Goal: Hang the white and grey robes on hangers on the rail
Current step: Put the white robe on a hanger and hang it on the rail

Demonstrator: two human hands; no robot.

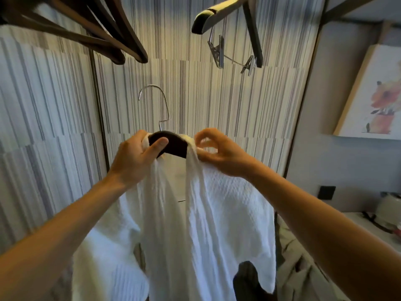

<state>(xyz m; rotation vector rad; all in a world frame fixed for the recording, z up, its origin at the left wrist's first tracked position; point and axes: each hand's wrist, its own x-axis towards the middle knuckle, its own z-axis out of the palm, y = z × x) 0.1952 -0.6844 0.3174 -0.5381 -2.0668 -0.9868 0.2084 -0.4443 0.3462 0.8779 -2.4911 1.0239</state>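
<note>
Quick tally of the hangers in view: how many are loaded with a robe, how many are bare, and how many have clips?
Loaded with the white robe: 1, the dark hanger held by the left hand and right hand.
Bare, with metal clips: 1, the clip hanger.
Bare, no clips visible: at least 2, the dark hangers at upper left, overlapping.
Total: at least 4.

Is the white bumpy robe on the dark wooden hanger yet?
On. The white waffle robe drapes from the dark wooden hanger; both hands hold its collar.
</note>
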